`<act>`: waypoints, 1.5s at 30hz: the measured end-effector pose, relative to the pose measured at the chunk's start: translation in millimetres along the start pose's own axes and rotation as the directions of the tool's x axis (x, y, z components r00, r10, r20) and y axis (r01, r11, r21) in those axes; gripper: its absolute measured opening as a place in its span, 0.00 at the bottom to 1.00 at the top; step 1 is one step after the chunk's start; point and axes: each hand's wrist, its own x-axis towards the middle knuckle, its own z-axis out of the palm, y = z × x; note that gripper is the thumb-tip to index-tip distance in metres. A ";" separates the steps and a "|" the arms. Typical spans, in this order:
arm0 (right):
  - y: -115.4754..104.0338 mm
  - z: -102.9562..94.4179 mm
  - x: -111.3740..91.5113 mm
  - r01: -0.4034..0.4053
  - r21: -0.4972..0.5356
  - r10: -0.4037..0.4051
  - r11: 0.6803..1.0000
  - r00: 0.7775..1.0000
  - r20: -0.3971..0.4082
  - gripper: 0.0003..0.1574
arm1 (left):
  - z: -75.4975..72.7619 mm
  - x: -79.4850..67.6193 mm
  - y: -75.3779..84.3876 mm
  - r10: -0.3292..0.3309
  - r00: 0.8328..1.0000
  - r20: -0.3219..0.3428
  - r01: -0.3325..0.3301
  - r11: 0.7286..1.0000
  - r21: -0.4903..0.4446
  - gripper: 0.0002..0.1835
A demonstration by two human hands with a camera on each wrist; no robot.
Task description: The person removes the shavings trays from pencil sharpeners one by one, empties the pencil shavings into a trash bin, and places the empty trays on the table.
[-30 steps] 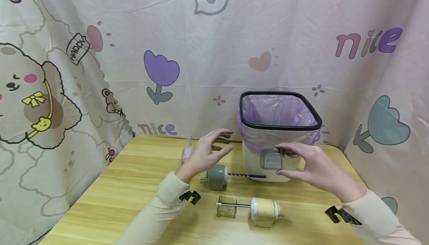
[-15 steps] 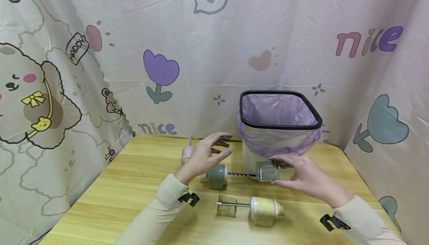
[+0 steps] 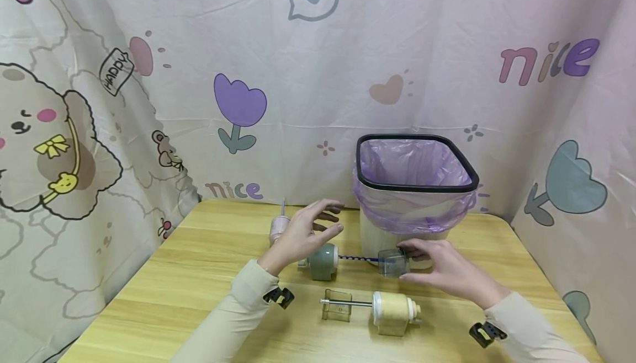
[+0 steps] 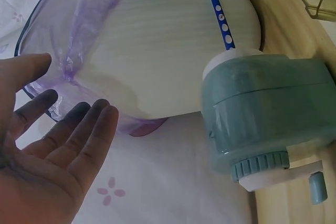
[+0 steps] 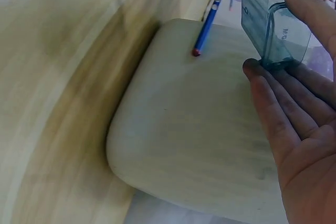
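My right hand (image 3: 449,268) pinches a clear, box-shaped shavings drawer (image 5: 275,22) between thumb and fingers. In the head view the drawer overlaps the blue dotted pencil (image 3: 359,259) that sticks out of a green crank pencil sharpener (image 3: 323,262). My left hand (image 3: 304,230) hovers over that sharpener with its fingers relaxed and apart, and nothing is in it. The left wrist view shows the sharpener's body and crank handle (image 4: 317,187) beside the hand. Closer to me lies a yellow pencil sharpener (image 3: 392,312) with a dark pencil in it; a second clear drawer (image 3: 337,305) is by the pencil's end.
A pale trash bin (image 3: 370,236) with a black rim and purple liner (image 3: 412,214) stands at the back right, just behind the drawer and pencil. A pink sharpener (image 3: 279,226) with a pencil is partly behind my left hand. A printed curtain surrounds the wooden table (image 3: 199,275).
My right hand has lowered the drawer and brought it slightly left, from in front of the bin down to the blue pencil's end. The left hand has dipped only slightly.
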 end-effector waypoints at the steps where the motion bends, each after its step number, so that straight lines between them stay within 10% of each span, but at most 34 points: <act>1: 1.0 1.1 0.0 -0.004 -0.008 0.004 1.000 1.000 0.006 0.42 | 0.0 -0.3 -0.4 0.000 1.000 0.001 0.000 1.000 0.002 0.23; 45: 19.1 25.2 -5.1 -0.026 -0.047 0.033 0.999 0.985 0.167 0.42 | -4.0 -12.1 -13.9 -0.028 0.999 0.017 0.028 0.999 -0.030 0.24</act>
